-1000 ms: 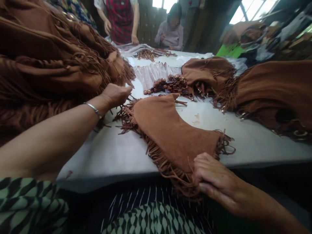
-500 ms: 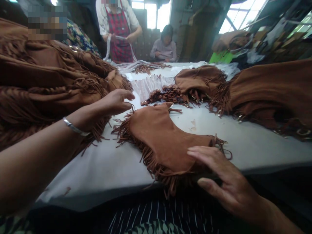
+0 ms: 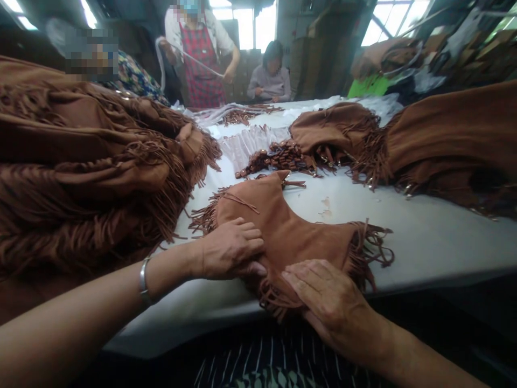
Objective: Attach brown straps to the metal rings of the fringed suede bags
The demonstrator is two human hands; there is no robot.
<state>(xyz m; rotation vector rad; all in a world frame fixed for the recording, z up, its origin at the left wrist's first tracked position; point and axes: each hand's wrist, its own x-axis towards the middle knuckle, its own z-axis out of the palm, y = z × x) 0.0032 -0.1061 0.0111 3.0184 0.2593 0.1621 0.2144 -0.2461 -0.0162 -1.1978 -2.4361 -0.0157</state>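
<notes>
A crescent-shaped brown fringed bag, suede-like, lies on the white-covered table in front of me. My left hand, below a silver bracelet, is closed on the bag's lower left edge, its fingers curled over the material. At the lower middle edge my right hand grips the bag, fingers on top and thumb underneath. Fringe hangs between and beneath both hands and spreads out at the bag's right end. A few strands lie across its upper left face.
A tall heap of brown fringed pieces fills the left side. More fringed bags lie at the right. Brown straps with metal fittings and clear plastic are behind. Across the table, a person in a checked apron handles a pale strip.
My left hand has come down and right from above the bag's left end onto its near edge. My right hand has moved left and closed on the edge.
</notes>
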